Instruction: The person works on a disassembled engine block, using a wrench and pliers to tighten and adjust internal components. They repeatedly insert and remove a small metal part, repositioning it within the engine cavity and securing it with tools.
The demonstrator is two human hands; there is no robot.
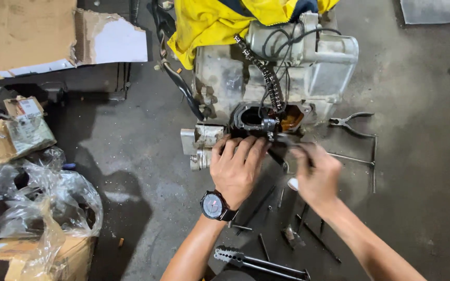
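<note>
Resting on the concrete floor (147,171), the engine block (266,78) lies just ahead of you, its open cylinder bore (251,117) facing up and a timing chain (266,78) draped across the casing. Your left hand (235,166), with a wristwatch (213,206) on the wrist, presses its curled fingers against the block's lower edge beside the bore. Your right hand (316,177) is blurred; it seems to pinch a thin dark tool (287,140) pointing toward the bore, though the grip is unclear. Pliers (350,121) lie to the right, and a yellow cloth (209,23) covers the far end.
</note>
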